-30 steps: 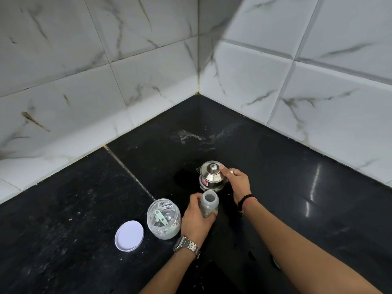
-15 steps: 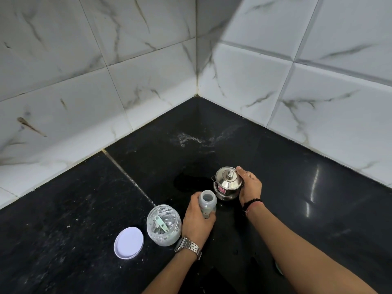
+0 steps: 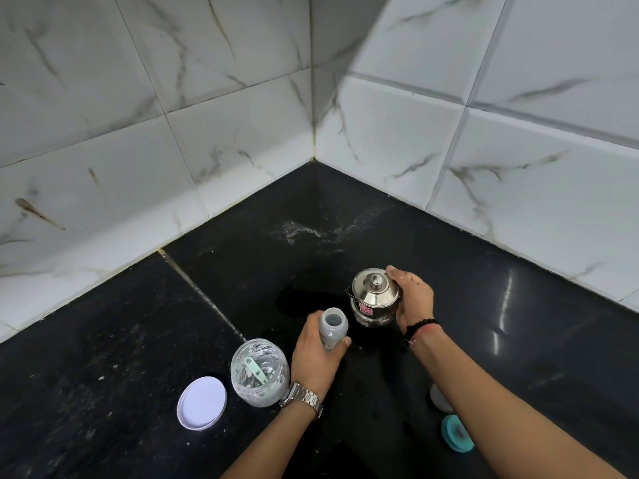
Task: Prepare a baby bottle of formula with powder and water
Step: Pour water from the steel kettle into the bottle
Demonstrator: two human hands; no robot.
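Note:
An open, translucent baby bottle point(image 3: 332, 326) stands upright on the black counter point(image 3: 138, 340), and my left hand point(image 3: 316, 357) grips its body. Right beside it is a small steel pot point(image 3: 375, 299) with a lid and knob; my right hand point(image 3: 413, 299) wraps around its right side. A clear powder jar point(image 3: 259, 373) with white powder and a pale green scoop point(image 3: 256, 371) inside sits open to the left of my left hand. Its white lid point(image 3: 202, 402) lies flat further left.
Under my right forearm lie a teal bottle ring point(image 3: 456, 433) and a pale cap or teat point(image 3: 439, 397), partly hidden. White marble-look tiled walls point(image 3: 484, 150) meet in a corner behind. A dried white splash point(image 3: 304, 231) marks the counter near the corner.
My right hand has brought the steel pot to the right and nearer, close beside the bottle. My left hand keeps holding the bottle in place.

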